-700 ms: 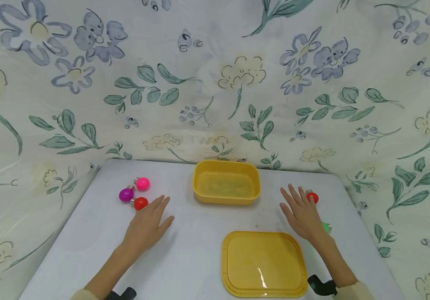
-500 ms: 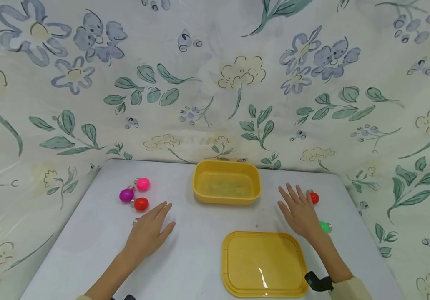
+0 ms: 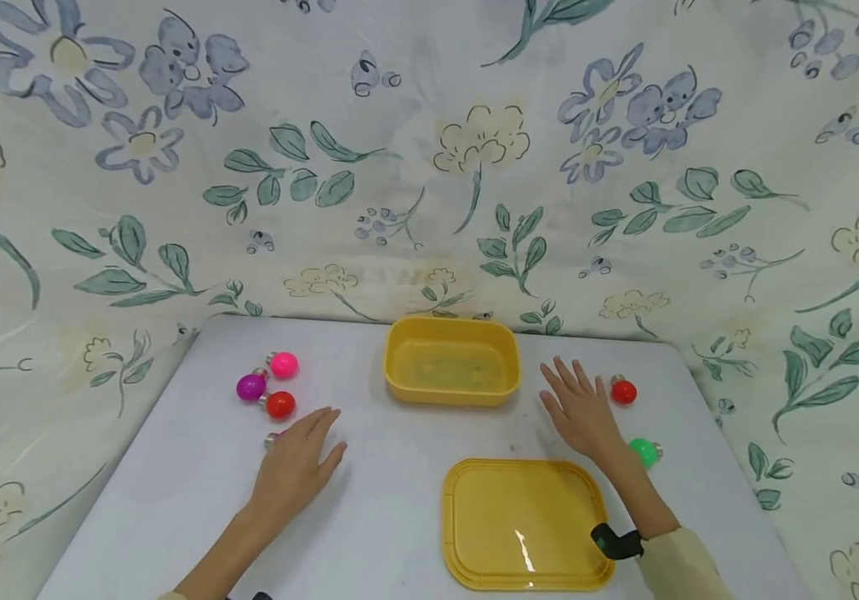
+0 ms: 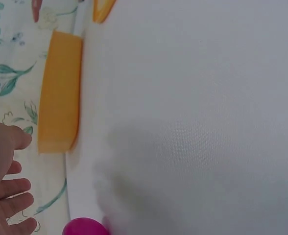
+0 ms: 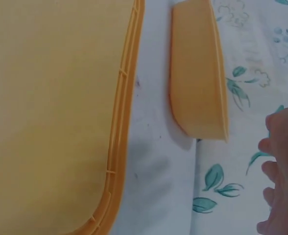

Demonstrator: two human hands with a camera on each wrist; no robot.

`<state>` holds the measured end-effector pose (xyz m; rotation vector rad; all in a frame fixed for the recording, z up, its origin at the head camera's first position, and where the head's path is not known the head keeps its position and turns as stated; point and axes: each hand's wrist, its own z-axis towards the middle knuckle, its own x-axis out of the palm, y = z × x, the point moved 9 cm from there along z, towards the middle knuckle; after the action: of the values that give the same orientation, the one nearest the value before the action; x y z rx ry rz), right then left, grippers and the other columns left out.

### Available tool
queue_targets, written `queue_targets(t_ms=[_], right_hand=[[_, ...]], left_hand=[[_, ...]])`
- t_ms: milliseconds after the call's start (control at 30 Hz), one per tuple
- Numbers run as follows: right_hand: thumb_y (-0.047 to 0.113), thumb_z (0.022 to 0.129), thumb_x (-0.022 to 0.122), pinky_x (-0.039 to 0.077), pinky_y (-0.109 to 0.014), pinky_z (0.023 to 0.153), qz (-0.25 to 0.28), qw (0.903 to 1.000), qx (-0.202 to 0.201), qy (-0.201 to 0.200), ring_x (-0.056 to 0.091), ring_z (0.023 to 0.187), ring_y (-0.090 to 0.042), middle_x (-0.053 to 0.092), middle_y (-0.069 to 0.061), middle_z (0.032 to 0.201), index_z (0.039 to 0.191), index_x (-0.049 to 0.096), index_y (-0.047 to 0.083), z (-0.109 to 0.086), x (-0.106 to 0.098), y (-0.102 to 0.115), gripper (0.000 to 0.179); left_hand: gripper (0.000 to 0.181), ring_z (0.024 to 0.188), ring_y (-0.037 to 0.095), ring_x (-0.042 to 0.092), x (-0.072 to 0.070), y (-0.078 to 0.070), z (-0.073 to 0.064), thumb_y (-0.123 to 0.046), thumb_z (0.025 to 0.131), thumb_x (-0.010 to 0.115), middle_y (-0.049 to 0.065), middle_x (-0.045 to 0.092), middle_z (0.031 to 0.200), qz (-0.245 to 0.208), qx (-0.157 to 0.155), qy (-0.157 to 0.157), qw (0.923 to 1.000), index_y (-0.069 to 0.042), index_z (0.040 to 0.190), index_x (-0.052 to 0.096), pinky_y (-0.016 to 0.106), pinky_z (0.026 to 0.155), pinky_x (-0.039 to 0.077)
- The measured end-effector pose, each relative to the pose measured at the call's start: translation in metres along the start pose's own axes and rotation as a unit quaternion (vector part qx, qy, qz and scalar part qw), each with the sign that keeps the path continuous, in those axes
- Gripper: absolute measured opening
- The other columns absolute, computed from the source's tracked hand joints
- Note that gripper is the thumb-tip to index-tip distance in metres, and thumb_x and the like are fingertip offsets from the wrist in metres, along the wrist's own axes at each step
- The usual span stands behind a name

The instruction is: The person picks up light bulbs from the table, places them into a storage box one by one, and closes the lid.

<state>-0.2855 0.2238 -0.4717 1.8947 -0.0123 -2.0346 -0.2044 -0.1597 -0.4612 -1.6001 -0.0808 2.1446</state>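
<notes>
My left hand (image 3: 296, 461), fingers stretched out, hovers over the table's left side with nothing held. Beneath it, a light bulb (image 3: 271, 441) is mostly hidden; its metal cap pokes out. Just beyond lie a red bulb (image 3: 280, 405), a purple bulb (image 3: 252, 387) and a pink bulb (image 3: 284, 365). My right hand (image 3: 581, 410) is also spread and holds nothing, between a yellow plastic box (image 3: 451, 393) and another red bulb (image 3: 623, 392). Beside the right wrist sits a green bulb (image 3: 643, 452). In the left wrist view a magenta bulb (image 4: 86, 227) shows at the bottom edge.
A flat yellow lid (image 3: 522, 525) lies on the white table (image 3: 384, 517) in front of the box, partly under the right wrist's camera strap (image 3: 616, 542). Flower-patterned cloth (image 3: 399, 167) hangs behind the table and along its sides.
My right hand has drifted left toward the box, uncovering the red and green bulbs. My left hand has pulled back slightly, and the cap of the bulb beneath it now shows.
</notes>
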Motion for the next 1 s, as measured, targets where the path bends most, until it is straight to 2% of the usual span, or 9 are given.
queue_targets(t_ms=[200,333,467,567,733,833,1000], right_hand=[[0.034,0.106,0.044,0.006,-0.067,0.114,0.015,0.9999,-0.001,0.003,0.014,0.149,-0.041,0.027,-0.015,0.161,0.155,0.037,0.012,0.009,0.007,0.002,0.054],[0.035,0.107,0.042,0.008,-0.067,0.114,0.008,1.0,0.002,0.005,0.013,0.149,-0.041,0.025,-0.015,0.161,0.156,0.036,0.012,0.014,0.011,0.003,0.054],[0.034,0.107,0.041,0.011,-0.066,0.115,0.012,0.9998,0.007,0.013,0.013,0.148,-0.043,0.024,-0.016,0.161,0.156,0.035,0.012,0.019,0.015,0.004,0.054],[0.033,0.108,0.04,0.014,-0.065,0.115,0.014,0.9996,0.011,0.019,0.014,0.148,-0.043,0.024,-0.016,0.161,0.156,0.034,0.011,0.023,0.017,0.004,0.053],[0.034,0.109,0.036,0.012,-0.065,0.115,0.014,0.9991,0.022,0.034,0.014,0.148,-0.042,0.022,-0.015,0.162,0.157,0.032,0.012,0.029,0.022,0.003,0.053],[0.034,0.109,0.035,0.012,-0.065,0.115,0.013,0.9989,0.024,0.038,0.014,0.148,-0.043,0.022,-0.015,0.162,0.157,0.032,0.012,0.033,0.024,0.004,0.053],[0.033,0.109,0.035,0.013,-0.066,0.114,0.006,0.999,0.027,0.036,0.015,0.148,-0.043,0.024,-0.015,0.162,0.157,0.033,0.012,0.038,0.026,0.002,0.053]], left_hand=[[0.051,0.117,0.04,0.057,-0.002,0.012,-0.003,-0.014,0.087,0.077,0.022,0.061,0.127,-0.01,-0.024,-0.009,0.9996,0.003,0.131,0.059,0.064,0.09,0.049],[0.049,0.115,0.04,0.059,-0.004,0.019,-0.006,-0.013,0.086,0.077,0.023,0.062,0.125,-0.021,-0.021,-0.023,0.9993,0.003,0.129,0.06,0.06,0.09,0.05],[0.047,0.109,0.041,0.061,-0.009,0.027,-0.011,-0.013,0.085,0.078,0.023,0.063,0.123,-0.034,-0.031,-0.032,0.9985,0.001,0.127,0.062,0.057,0.083,0.055],[0.046,0.11,0.043,0.06,-0.012,0.035,-0.015,-0.014,0.085,0.079,0.024,0.063,0.124,-0.054,-0.053,-0.019,0.997,-0.001,0.127,0.064,0.058,0.082,0.055],[0.045,0.121,0.044,0.053,-0.011,0.052,-0.019,-0.014,0.087,0.077,0.024,0.06,0.13,-0.1,-0.092,0.022,0.9905,-0.002,0.128,0.063,0.061,0.093,0.049],[0.048,0.125,0.044,0.049,-0.01,0.064,-0.022,-0.015,0.087,0.077,0.024,0.058,0.133,-0.133,-0.106,0.039,0.9847,-0.001,0.13,0.061,0.063,0.096,0.045],[0.057,0.128,0.046,0.047,-0.005,0.083,-0.025,-0.022,0.087,0.079,0.025,0.054,0.138,-0.175,-0.133,0.063,0.9735,-0.004,0.136,0.057,0.063,0.095,0.046]])
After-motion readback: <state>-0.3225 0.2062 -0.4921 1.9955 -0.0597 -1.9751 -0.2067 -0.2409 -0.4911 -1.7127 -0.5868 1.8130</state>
